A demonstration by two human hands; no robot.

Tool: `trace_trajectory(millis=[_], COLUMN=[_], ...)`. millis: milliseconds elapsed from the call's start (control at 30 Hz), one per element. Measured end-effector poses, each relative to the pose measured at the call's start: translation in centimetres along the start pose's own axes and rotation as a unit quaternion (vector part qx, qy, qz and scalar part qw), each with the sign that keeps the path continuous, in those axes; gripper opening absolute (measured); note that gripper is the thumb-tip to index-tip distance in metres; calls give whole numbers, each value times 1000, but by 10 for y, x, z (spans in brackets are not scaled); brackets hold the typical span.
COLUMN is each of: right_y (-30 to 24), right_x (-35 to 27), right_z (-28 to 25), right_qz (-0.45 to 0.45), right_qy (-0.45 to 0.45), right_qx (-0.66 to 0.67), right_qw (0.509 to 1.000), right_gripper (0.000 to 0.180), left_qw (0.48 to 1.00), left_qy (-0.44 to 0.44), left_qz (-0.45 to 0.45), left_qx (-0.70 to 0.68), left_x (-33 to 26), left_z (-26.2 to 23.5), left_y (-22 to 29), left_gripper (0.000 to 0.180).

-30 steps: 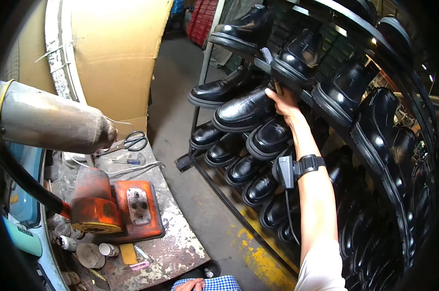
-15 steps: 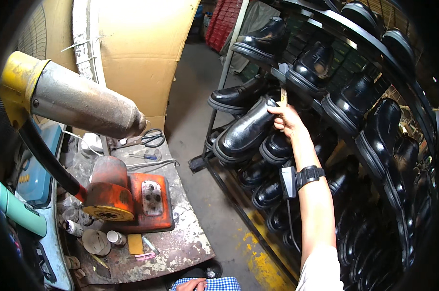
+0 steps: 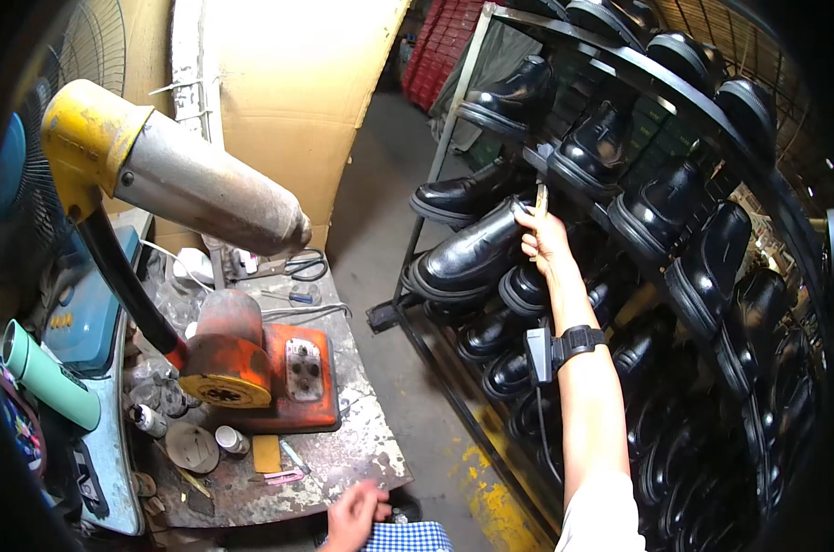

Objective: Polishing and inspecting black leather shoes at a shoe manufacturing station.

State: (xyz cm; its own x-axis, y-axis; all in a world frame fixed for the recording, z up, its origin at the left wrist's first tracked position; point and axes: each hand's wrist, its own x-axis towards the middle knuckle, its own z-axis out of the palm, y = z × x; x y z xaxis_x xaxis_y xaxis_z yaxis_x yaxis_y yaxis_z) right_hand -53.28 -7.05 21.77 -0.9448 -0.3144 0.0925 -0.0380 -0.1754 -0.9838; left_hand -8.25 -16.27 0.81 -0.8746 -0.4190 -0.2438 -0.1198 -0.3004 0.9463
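My right hand reaches out to a rack and is closed on the opening edge of a glossy black leather shoe. The shoe's toe points down to the left, with its thick sole underneath. A thin pale stick shows beside my fingers; I cannot tell whether it is held or belongs to the rack. Low in the picture, my left hand is raised beside a blue-and-white checked cloth. Its fingers are loosely bent and slightly blurred, with nothing visible in them.
The metal rack on the right carries many black shoes. On the left, an orange machine and a grey heat-gun-like barrel stand at a worn workbench. Scissors, small bottles and a green flask lie around.
My left hand has risen from the checked cloth. My right hand stays at the same shoe's edge. The view has shifted, moving the bench rightward in the picture.
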Motion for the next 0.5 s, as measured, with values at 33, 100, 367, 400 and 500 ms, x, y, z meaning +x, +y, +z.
trace_trajectory(millis=[33, 100, 367, 400, 500], right_y=[-3, -3, -8, -6, -2], right_x=[-4, -4, -5, -5, -1], right_z=[1, -5, -21, -24, -23], right_qz=[-1, 16, 67, 60, 14], right_qy=[12, -16, -80, -79, -92], right_qx=[16, 9, 2, 10, 50], right_qw=[1000, 1000, 995, 995, 994], right_gripper=[37, 35, 32, 31, 28], left_qw=[999, 996, 945, 945, 956], left_qy=[-22, -42, -9, 10, 67], left_qz=[43, 30, -18, -10, 7], left_qx=[-14, -79, -327, -326, -285], left_x=[23, 74, 211, 217, 246], left_z=[1, 21, 141, 153, 157], left_y=[12, 51, 110, 118, 128], left_gripper=[31, 46, 87, 80, 68])
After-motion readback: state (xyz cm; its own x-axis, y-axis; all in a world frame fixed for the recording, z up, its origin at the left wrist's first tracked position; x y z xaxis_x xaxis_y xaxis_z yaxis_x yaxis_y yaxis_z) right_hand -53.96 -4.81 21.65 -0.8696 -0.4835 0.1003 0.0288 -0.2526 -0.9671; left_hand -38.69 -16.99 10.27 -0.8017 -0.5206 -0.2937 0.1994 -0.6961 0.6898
